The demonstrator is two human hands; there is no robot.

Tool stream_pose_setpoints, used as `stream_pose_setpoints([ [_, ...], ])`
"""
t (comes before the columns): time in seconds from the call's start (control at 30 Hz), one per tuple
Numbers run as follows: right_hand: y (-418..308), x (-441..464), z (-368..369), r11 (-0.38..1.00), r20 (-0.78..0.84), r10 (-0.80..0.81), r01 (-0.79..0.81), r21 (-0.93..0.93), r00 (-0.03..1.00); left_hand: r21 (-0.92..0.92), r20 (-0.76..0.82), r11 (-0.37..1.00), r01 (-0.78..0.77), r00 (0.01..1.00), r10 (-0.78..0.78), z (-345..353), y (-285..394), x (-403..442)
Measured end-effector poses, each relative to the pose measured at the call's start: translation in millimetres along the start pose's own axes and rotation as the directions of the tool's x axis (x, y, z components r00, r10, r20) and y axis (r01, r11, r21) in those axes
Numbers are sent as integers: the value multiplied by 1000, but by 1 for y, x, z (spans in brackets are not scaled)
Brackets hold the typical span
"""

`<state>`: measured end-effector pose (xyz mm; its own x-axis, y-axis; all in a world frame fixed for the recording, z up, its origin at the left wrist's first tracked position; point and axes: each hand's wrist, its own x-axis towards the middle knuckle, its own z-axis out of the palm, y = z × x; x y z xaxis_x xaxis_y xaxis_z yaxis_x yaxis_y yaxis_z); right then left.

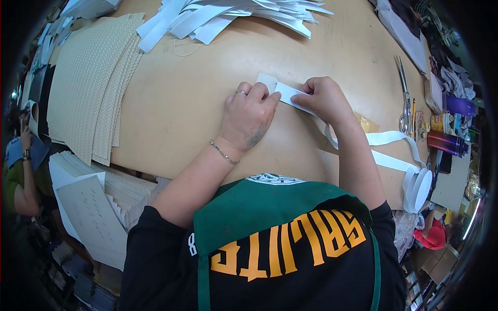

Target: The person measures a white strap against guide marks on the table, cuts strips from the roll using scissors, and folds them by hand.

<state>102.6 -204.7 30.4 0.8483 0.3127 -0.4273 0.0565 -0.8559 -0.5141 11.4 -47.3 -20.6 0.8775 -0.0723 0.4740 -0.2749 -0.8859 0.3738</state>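
A flat white strip [293, 96] lies across the middle of the table, its end overlapping a small pale piece [267, 81]. My left hand [250, 113], wearing a ring, has its fingers curled down on the pale piece and the thumb side at the end of the strip. Between thumb and fingers my right hand [326, 99] pinches the same strip a little farther along. From there the strip loops under my right forearm and runs to a white roll [417, 187] at the table's right side.
Cut white strips [223, 18] are heaped at the back. Woven-pattern cream sheets [85, 78] lie on the left, with stacked boards [93, 207] below. Scissors [403, 98], a pencil [413, 118] and a dark tumbler [446, 143] are on the right. Another person's arm [26, 176] shows far left.
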Motion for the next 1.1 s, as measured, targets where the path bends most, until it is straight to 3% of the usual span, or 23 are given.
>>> stream_pose_setpoints([
  [0.77,-5,-3,-4,996,24,65,-66,51,998,20,-2,999,-30,1000,30,1,-2,-1],
  [1.1,1,3,0,999,22,35,-36,33,999,-56,50,998,24,999,-21,-5,1,1],
])
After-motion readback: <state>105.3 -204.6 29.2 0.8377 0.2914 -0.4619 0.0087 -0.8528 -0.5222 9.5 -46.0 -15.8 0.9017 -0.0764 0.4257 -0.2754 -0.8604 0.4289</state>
